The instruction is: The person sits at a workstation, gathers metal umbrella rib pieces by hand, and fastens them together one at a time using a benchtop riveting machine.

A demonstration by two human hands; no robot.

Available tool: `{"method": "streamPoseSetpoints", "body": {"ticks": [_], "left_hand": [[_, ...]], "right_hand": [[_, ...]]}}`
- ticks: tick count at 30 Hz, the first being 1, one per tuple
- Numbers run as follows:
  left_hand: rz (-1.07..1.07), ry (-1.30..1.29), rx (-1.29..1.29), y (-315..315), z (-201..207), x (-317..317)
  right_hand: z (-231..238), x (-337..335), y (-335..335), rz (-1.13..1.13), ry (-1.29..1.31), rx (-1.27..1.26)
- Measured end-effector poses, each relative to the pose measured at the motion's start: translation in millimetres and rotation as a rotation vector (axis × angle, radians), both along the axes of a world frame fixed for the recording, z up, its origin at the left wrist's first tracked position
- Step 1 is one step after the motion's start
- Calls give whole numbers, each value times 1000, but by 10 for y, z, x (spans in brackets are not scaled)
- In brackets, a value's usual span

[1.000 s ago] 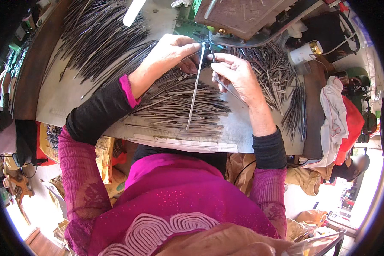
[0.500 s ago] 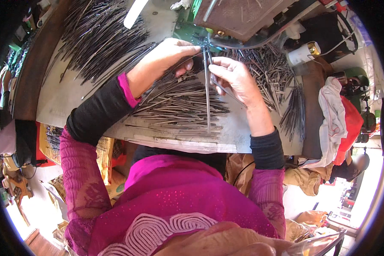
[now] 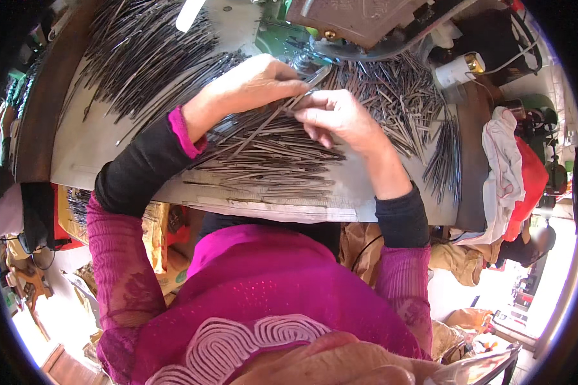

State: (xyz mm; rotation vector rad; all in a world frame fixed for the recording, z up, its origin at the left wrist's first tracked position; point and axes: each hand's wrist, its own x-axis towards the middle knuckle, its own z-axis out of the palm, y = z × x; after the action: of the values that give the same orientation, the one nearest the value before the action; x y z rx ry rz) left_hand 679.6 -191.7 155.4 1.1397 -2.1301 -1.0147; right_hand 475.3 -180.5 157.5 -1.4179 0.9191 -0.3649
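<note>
My left hand point(image 3: 258, 83) is above the middle of the worktable, thumb and fingers closed on a thin grey strip point(image 3: 258, 136). This strip slants from the near left up toward both hands. A shiny flat end point(image 3: 319, 76) shows just beyond the fingertips; whether it belongs to the same strip I cannot tell. My right hand point(image 3: 340, 119) meets the left from the right, fingers pinched at the strip's upper part. What sits inside its fingers is mostly hidden. Below both hands lies a pile of long thin strips point(image 3: 282, 167).
A machine with a brown metal box point(image 3: 359, 19) and green base point(image 3: 273, 35) stands at the far side. Dark rods point(image 3: 151, 58) are heaped far left, shorter pieces point(image 3: 392, 96) at right, and a dark bundle point(image 3: 443, 160) near the right edge. Cloths point(image 3: 499, 167) hang beyond.
Both hands have come back slightly from the machine and closer together. The long strip that pointed straight toward me now slants to the left. The strip under my right palm no longer shows.
</note>
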Motion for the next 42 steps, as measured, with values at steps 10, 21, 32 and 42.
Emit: {"method": "streamPoseSetpoints", "body": {"ticks": [10,21,32,42], "left_hand": [[-66,282,411,-27,-24,89],[-58,249,372,9,36,96],[148,390,324,-141,54,257],[160,514,335,-174,-39,229]], "right_hand": [[17,-119,-127,-159,-193,62],[-43,-177,-197,-261,-411,172],[-107,-244,-319,-501,-538,-41],[-100,-163,-290,-526,-493,-131]]}}
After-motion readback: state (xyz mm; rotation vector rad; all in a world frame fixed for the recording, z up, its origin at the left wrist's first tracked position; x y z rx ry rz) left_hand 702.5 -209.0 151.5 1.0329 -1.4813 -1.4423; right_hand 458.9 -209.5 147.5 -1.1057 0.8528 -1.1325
